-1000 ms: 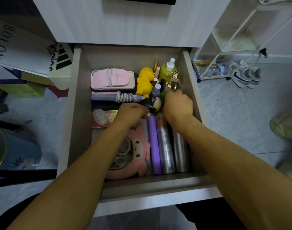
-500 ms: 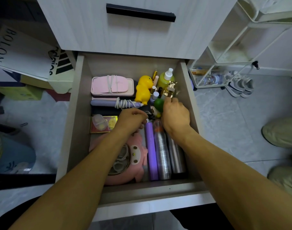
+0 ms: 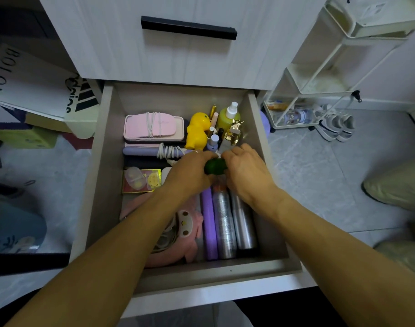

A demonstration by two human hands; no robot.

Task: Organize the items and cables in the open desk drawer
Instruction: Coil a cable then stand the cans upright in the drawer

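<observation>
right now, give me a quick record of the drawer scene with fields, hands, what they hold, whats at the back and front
left hand: left hand grips the green object
right hand: right hand touches the same object; its grip is unclear
drawer: drawer is open
back left: pink case with a white cable wound round it
back middle: yellow duck
front right: purple tube beside two silver cans
</observation>
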